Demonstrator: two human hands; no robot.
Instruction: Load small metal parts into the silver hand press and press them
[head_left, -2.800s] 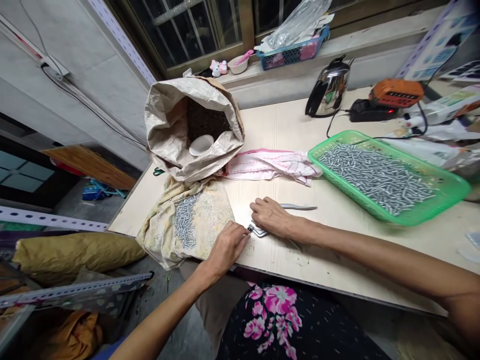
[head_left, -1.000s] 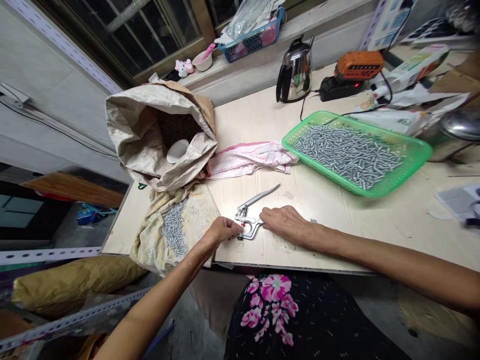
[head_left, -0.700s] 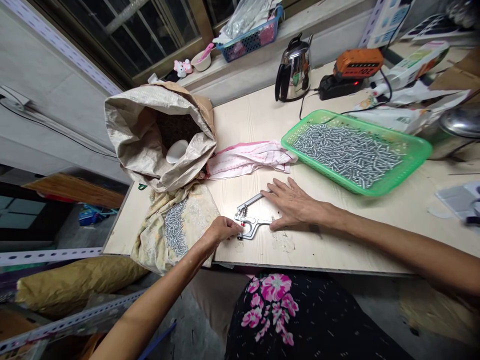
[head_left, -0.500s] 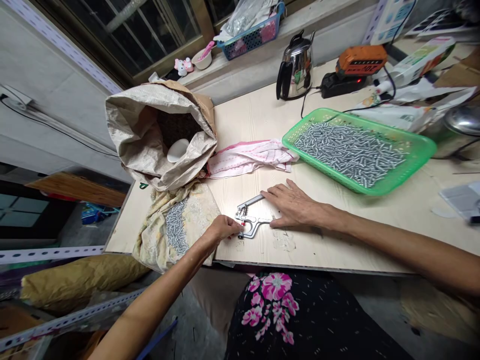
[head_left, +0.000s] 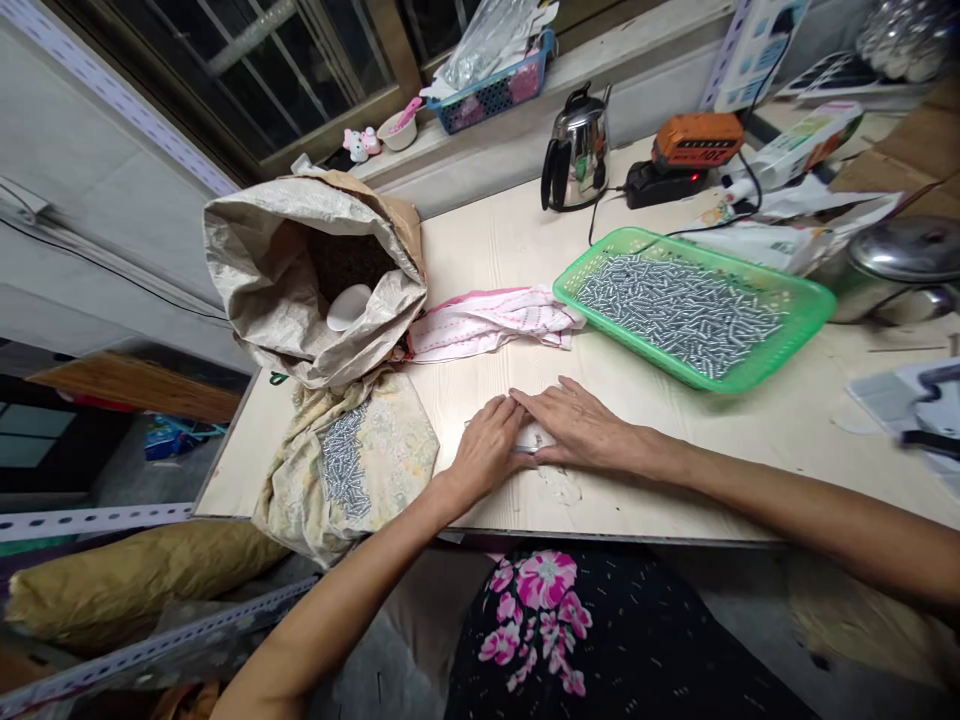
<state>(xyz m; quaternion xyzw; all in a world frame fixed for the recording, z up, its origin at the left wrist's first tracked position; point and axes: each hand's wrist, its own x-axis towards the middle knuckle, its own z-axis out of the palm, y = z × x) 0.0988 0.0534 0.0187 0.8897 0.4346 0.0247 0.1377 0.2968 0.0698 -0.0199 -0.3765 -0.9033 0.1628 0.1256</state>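
Pale wooden table (head_left: 525,250) bearing sack (head_left: 300,270), green basket (head_left: 810,305), kettle (head_left: 577,150)

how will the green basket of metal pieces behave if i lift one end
Probably heavy for its size: the green basket holds a dense layer of small metal pieces. Its thin mesh plastic may flex, and the loose pieces would likely slide downhill.

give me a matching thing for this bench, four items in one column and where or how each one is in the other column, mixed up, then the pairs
1 green tray
2 kettle
3 paper sack
4 left hand

a open at the top, white bowl inside
b palm down on the table, beside the right hand
c filled with small metal parts
d upright at the table's far edge

Pairs: 1-c, 2-d, 3-a, 4-b
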